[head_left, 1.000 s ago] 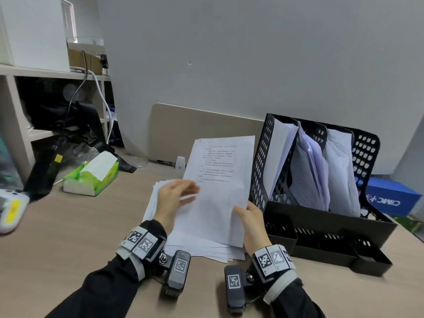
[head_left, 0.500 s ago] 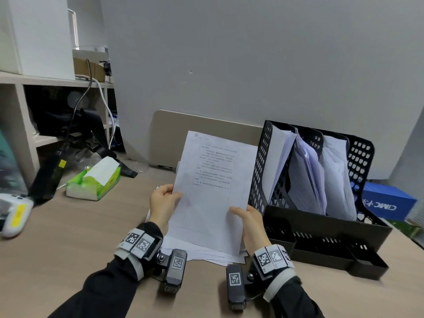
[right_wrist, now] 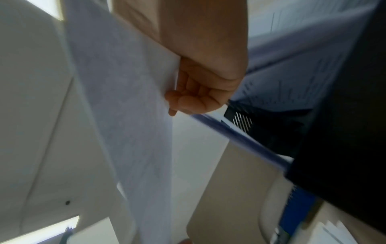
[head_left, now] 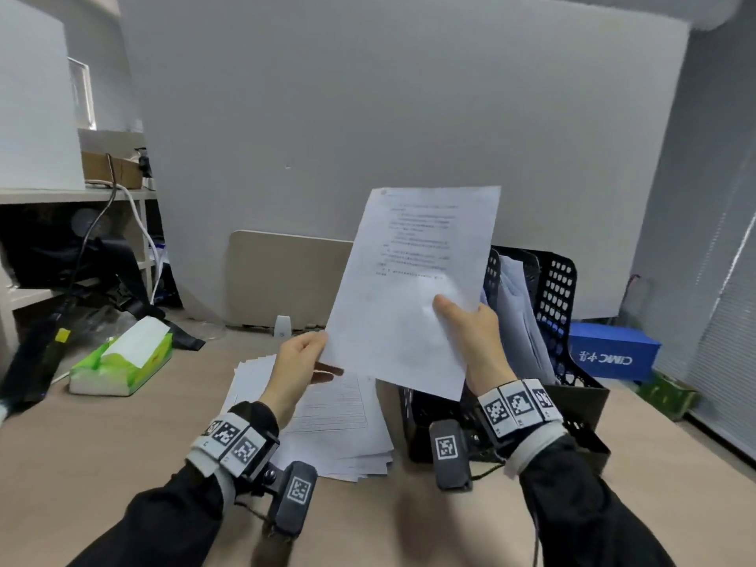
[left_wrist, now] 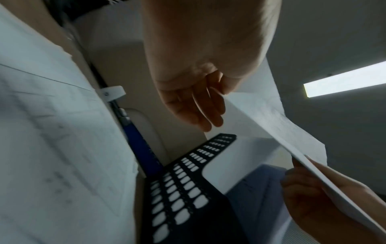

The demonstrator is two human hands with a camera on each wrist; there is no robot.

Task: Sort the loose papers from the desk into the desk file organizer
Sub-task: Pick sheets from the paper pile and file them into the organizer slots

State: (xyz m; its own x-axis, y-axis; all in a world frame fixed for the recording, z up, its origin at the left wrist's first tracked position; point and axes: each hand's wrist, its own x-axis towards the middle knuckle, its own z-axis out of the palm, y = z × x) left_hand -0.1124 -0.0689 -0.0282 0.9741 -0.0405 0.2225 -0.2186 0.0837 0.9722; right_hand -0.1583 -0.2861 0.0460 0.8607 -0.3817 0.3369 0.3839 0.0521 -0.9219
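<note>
A person's right hand [head_left: 476, 341] pinched a printed sheet [head_left: 413, 288] between thumb and curled fingers, holding it raised in front of the black file organizer [head_left: 560, 304]. The left hand [head_left: 300, 362] seemed to touch the sheet's lower left corner with relaxed, nearly straight fingers, though blur hid the contact. More loose papers [head_left: 335, 427] lay stacked on the desk [head_left: 102, 444] just left of the organizer.

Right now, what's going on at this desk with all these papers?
A person is sorting papers. The right hand pinches a printed sheet lifted off the desk and held beside the black file organizer, which already has papers in its slots. The left hand is at the sheet's lower left edge, fingers relaxed. A loose stack waits on the desk.
</note>
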